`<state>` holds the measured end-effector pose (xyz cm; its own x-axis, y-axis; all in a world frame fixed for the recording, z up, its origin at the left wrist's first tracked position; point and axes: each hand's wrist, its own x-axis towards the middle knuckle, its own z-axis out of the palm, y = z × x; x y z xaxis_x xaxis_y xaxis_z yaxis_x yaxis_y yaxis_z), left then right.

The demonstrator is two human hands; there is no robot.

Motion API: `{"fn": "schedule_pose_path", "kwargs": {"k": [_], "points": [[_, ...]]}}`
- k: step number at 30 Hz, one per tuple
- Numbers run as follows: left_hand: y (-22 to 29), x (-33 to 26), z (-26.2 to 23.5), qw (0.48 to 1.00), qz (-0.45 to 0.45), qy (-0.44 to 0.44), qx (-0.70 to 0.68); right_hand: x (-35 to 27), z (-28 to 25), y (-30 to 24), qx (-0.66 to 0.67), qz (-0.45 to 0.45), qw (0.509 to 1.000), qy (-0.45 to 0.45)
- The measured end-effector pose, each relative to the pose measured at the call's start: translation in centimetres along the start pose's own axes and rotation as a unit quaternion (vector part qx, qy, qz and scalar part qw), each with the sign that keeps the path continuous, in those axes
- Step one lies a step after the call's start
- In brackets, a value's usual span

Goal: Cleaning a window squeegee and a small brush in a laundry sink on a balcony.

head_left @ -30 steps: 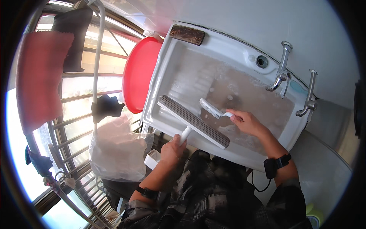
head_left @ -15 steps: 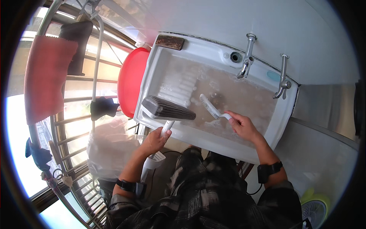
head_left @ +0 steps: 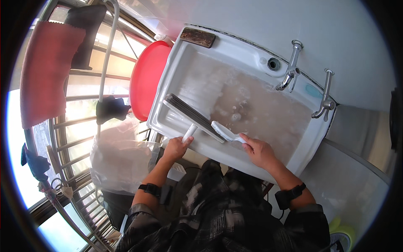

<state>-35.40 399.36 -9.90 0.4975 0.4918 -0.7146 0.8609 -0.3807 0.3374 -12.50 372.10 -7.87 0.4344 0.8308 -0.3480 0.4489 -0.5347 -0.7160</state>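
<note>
The fingers (head_left: 247,141) of our right hand (head_left: 259,152) are wrapped around the handle of a white plastic scrubbing brush (head_left: 224,132) with pale bristles. Our left hand (head_left: 175,148) grips the short white handle (head_left: 189,133) of a long, grey, ribbed mop head (head_left: 195,115) with a white backing, its fingers closed around it. We see the mop head slanting over the near left part of the sink, its lower end close to us. The brush overlaps that lower end in our view; we cannot tell whether the bristles touch it.

Under both lies a white, glossy, rectangular sink (head_left: 239,48) holding cloudy, brownish water (head_left: 268,115) with patches of foam. Pale washboard ridges (head_left: 201,90) show at its left side. On the far left corner of the rim we have a dark brown, worn rectangular block (head_left: 198,38). Two chrome metal taps (head_left: 293,69) come out from the white wall (head_left: 252,17) at the far right.

Left of the sink stands a round red plastic basin (head_left: 149,80), and nearer us hangs a crumpled translucent plastic bag (head_left: 121,161). Farther left, a reddish-pink cloth (head_left: 48,75) hangs by the window bars.
</note>
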Motion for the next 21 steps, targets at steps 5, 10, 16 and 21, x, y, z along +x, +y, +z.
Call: {"fn": "schedule_pose_path", "kwargs": {"k": [5,10,16,21], "points": [[0.2,-0.2,0.7,0.995,0.004,0.051,0.08,4.7,2.4,-2.9,0.014,0.008,1.0,0.002],[-0.8,0.0,-0.6,0.996,-0.024,0.06,0.059,6.5,4.8,-1.6,0.039,-0.016,0.999,-0.009],[-2.1,0.0,-0.3,0.995,-0.006,0.079,0.063,6.7,7.3,0.2,0.093,-0.033,0.995,-0.007],[-2.5,-0.1,0.7,0.993,-0.023,0.075,0.083,13.1,7.9,-6.0,0.072,-0.06,0.995,0.034]]}}
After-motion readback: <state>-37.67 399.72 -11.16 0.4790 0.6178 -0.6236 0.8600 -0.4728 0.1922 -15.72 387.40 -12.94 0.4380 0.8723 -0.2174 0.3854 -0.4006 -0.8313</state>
